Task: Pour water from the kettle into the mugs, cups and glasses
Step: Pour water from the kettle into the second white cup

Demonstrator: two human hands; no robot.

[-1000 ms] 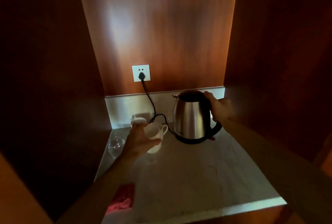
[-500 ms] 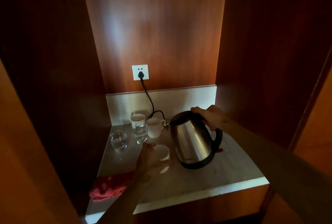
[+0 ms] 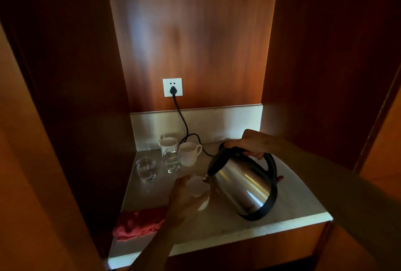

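Your right hand [image 3: 252,143] is gripping the tilted steel kettle [image 3: 240,186] by its handle | your left hand [image 3: 184,201] is cupping the small white cup [image 3: 198,186] under the spout

Surface [image 3: 293,201]: set in a niche, walls left, right and behind.
Socket [image 3: 172,87]: on the back wall, above the surface; cord [image 3: 184,123] hangs from it down behind the mugs.
Back mug [image 3: 168,143]: rear left, by the back wall.
Second mug [image 3: 189,153]: just right of the back mug.
Near glass [image 3: 171,160]: in front of the back mug, touching or just beside the second mug.
Left glass [image 3: 145,169]: left of the near glass, apart.
Cup [image 3: 198,188]: in the left hand [image 3: 184,201], in front of the glasses.
Kettle [image 3: 243,186]: right of the cup, tilted, spout over the cup's rim, held from above by the right hand [image 3: 253,142].
Cloth [image 3: 138,224]: front left on the surface, left of the left wrist.
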